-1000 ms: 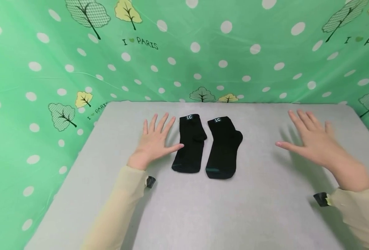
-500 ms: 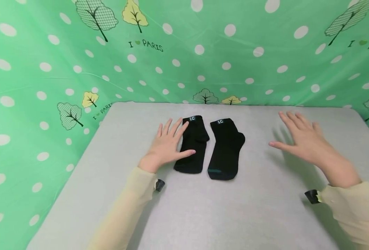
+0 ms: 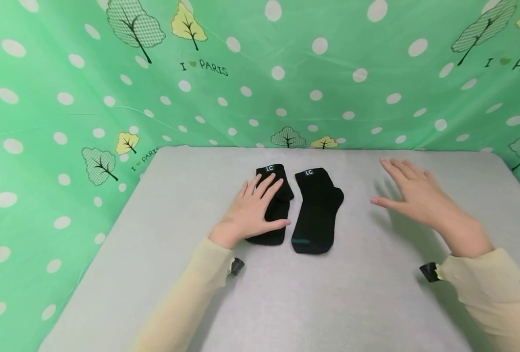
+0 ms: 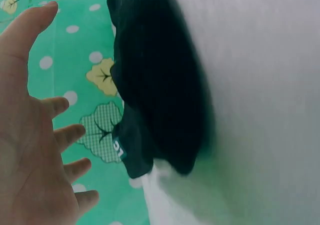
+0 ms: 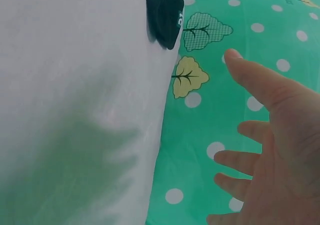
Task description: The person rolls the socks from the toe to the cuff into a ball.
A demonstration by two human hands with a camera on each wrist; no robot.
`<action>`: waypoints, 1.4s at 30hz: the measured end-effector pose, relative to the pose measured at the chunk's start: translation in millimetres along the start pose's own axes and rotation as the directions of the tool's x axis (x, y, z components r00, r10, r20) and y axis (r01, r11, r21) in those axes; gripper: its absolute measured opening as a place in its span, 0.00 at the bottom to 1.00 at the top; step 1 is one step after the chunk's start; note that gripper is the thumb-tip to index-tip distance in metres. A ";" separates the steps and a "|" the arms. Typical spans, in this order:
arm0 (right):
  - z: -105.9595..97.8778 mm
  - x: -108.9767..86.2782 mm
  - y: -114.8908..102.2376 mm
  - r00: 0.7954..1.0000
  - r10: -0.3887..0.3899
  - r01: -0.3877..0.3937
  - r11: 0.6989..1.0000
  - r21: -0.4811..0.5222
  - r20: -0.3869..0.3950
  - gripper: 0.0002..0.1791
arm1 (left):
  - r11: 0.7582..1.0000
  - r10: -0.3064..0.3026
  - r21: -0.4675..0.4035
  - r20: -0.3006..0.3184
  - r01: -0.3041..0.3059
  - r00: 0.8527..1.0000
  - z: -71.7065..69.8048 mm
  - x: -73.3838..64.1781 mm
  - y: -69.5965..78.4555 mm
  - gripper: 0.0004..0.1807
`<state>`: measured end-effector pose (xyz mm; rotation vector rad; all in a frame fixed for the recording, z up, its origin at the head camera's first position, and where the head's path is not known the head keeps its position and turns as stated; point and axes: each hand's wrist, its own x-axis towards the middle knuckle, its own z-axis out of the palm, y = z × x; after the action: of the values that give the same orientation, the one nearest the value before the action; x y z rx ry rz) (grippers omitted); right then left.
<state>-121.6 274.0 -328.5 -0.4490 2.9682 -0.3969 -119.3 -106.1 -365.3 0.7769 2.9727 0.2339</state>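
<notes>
Two black ankle socks lie flat, side by side, on the light grey table, each with a small white "LC" tag at its cuff. My left hand [image 3: 253, 212] is spread over the left sock [image 3: 277, 210] and hides part of it. In the left wrist view, a gap shows between that palm [image 4: 30, 150] and the dark socks [image 4: 155, 80]. The right sock [image 3: 317, 210] lies uncovered, heel pointing right, with a teal stripe near the toe. To its right, my right hand [image 3: 420, 198] hovers above the table, fingers extended and holding nothing.
A grey tabletop [image 3: 356, 303] stretches around the socks. Behind it and along the left hangs a green curtain [image 3: 224, 112] with white dots and tree prints. Small black wrist devices stick out from both cream sleeves [image 3: 198, 283].
My left hand has moved right, from beside the left sock to above it. My right hand has drifted left toward the socks. Both socks stay in place.
</notes>
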 end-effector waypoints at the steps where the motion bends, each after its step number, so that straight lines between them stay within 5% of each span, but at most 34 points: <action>1: 0.7 1.1 -0.6 1.000 -0.003 0.003 1.000 -0.002 0.005 0.56 | 1.000 0.006 -0.003 0.001 -0.006 1.000 0.8 0.0 1.6 0.54; 22: 14.8 28.6 -30.5 0.993 -0.113 0.112 0.993 -0.018 -0.017 0.47 | 0.995 0.087 -0.047 0.068 -0.084 0.994 19.5 3.2 31.8 0.54; 42: 26.7 59.5 -55.9 0.987 -0.157 0.157 0.988 0.009 0.033 0.44 | 0.984 0.137 -0.115 0.019 -0.134 0.990 25.2 -5.2 44.1 0.52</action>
<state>-158.7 198.0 -343.1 -0.6852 2.9081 -0.4090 -91.2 -67.3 -383.0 0.9606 2.8552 0.3924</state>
